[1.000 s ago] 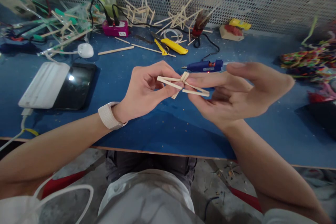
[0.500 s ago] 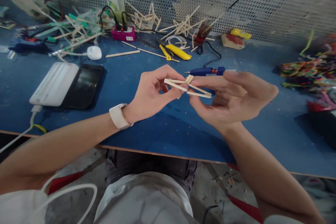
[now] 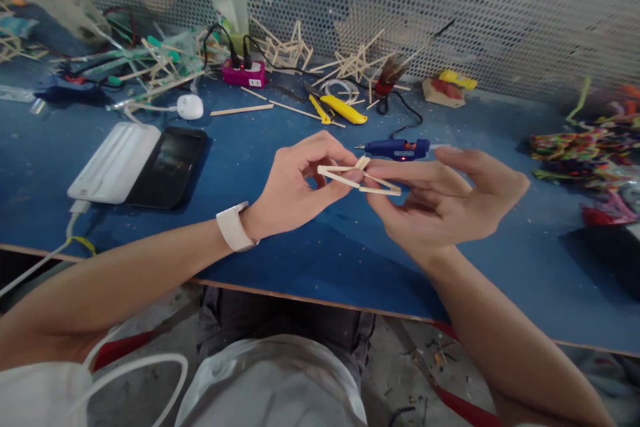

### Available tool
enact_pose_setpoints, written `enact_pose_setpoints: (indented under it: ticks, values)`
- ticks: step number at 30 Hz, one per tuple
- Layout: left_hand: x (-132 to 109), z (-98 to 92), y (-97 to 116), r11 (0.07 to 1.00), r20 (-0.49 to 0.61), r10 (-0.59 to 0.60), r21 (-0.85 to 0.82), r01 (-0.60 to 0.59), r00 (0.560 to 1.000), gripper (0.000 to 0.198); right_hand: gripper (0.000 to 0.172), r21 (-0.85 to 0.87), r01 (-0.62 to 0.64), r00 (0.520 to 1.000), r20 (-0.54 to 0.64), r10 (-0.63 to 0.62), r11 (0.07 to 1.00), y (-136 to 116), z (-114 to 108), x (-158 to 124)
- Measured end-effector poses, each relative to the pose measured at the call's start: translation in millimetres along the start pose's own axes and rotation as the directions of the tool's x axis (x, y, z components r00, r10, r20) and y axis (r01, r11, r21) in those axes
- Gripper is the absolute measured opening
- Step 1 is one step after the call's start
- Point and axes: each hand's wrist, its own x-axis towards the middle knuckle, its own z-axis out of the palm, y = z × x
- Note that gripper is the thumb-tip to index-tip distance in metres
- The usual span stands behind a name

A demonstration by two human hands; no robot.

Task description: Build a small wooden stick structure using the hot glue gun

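Observation:
Both hands hold a small piece of glued wooden sticks (image 3: 358, 177) above the blue table (image 3: 310, 253). My left hand (image 3: 295, 188), with a pale watch band at the wrist, pinches its left end between thumb and fingers. My right hand (image 3: 440, 200) pinches the right end, thumb under and forefinger on top, the other fingers stretched out. A blue glue gun (image 3: 397, 147) lies on the table just behind the sticks, a small red light on it.
A white power bank (image 3: 116, 162) and a black phone (image 3: 169, 158) lie at left. Further back are a yellow cutter (image 3: 344, 109), a pink power strip (image 3: 244, 73), loose sticks and stick frames by the mesh wall. Coloured scraps (image 3: 585, 147) pile at right.
Both hands kept their hold on the stick piece and tilted it slightly flatter. The view has tipped upward a little, showing more of the back of the table.

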Motion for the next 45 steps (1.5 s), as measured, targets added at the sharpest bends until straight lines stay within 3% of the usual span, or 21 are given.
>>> enact_pose_setpoints:
  ticks: [2,6,12,16,20,23,28,34,36,40,45]
  values:
    - [0.4,-0.6,1.3,0.999,0.003,0.015,0.029,-0.015,1.000,0.024,0.032,-0.002,-0.010,1.000,-0.004,0.010,1.000,-3.8,-0.2,0.6]
    - [0.4,-1.4,2.4,0.999,0.003,0.005,0.034,-0.005,1.000,0.024,0.047,0.022,0.089,0.995,-0.039,-0.089,0.996,-2.0,0.3,-1.2]
    - [-0.4,-1.3,-1.0,0.998,-0.005,0.027,0.058,-0.027,1.000,0.021,0.069,-0.102,0.143,0.987,-0.059,-0.150,0.984,10.4,2.9,-7.6]
    - [0.1,-1.4,-3.8,0.996,-0.009,0.041,0.081,-0.040,0.999,0.021,0.051,-0.115,0.127,0.989,-0.059,-0.135,0.985,9.0,4.6,-10.3]
    - [-1.0,1.7,-3.9,0.998,-0.015,0.021,0.060,-0.020,1.000,0.021,0.065,-0.195,0.079,0.991,-0.088,-0.098,0.978,9.2,5.2,-13.2]
    - [-3.0,6.0,-2.9,0.998,-0.018,-0.065,0.013,0.065,0.998,0.023,0.062,-0.205,0.040,0.993,-0.101,-0.062,0.978,11.7,7.3,-13.3]
    - [-3.2,8.8,-6.6,0.994,0.012,-0.104,-0.022,0.104,0.995,0.028,0.058,-0.087,0.144,0.974,-0.161,-0.157,0.986,17.7,19.0,-7.7]
    - [4.6,3.0,-19.2,0.994,-0.030,-0.110,0.012,0.110,0.993,0.025,0.070,-0.026,0.106,0.992,-0.061,-0.108,0.994,35.4,26.0,-3.2]
    - [8.1,-0.4,-24.4,0.991,-0.063,-0.126,0.028,0.128,0.990,0.020,0.066,-0.047,0.084,0.993,-0.075,-0.088,0.995,45.1,25.7,-1.8]
    - [13.7,-6.7,-35.4,0.994,-0.107,-0.105,0.027,0.108,0.989,0.018,0.038,-0.131,0.039,0.987,-0.151,-0.059,0.991,59.2,25.0,0.3]
    - [16.8,-13.1,-47.1,0.994,-0.117,-0.070,0.072,0.079,0.991,0.017,0.020,-0.308,0.035,0.972,-0.209,-0.104,0.951,53.2,13.7,8.6]
